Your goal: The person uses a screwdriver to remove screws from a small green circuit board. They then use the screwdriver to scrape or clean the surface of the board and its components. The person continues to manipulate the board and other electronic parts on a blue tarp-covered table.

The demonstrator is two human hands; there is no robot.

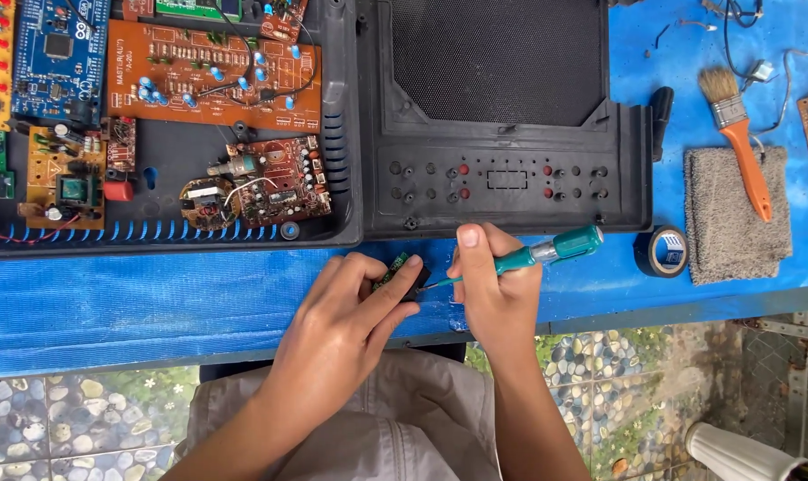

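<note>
So there's a small black component (402, 274) with a bit of green circuit board on it, pinched in the left hand (346, 316), fingers curled tight around it, held just above the front edge of the desk (155, 303), which is covered in blue. The right hand (493, 289) is closed around a teal-handled screwdriver (546, 253), thumb pressed on top, and the tip sits right at the component's side. Just behind the hands is a big black plastic casing (511, 191) lying open, with a mesh grille panel and a row of small holes, some with red dots. Its left half is packed with boards: a long orange circuit board (199, 80), a round reddish one (275, 183) with wires, and a blue board (57, 53) in the corner. Off to the right there's a roll of black tape (661, 251) near the casing, then a grey cloth (734, 214) with an orange-handled paintbrush (738, 134) lying across it.
</note>
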